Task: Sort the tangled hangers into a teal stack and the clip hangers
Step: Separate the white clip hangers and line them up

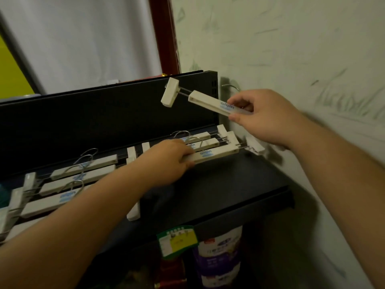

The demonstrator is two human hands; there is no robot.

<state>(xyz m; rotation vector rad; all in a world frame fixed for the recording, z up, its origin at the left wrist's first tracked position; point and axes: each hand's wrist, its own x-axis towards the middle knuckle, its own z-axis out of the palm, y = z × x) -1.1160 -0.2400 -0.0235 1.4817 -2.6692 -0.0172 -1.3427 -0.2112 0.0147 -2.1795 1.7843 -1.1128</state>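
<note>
Two hands [264, 115] [173, 157], each gripping clip hanger [210, 103] [210, 155]

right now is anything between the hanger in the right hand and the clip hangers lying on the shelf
Nothing visible. The right hand holds the white clip hanger in open air above the shelf; below it, the left hand rests on the near hanger of the right group.

Left hand [168, 161] stretched forward and low, palm down, fingers curled in a grip, right hand [264, 115] raised higher, thumb and fingers pinching, both forearms bare
</note>
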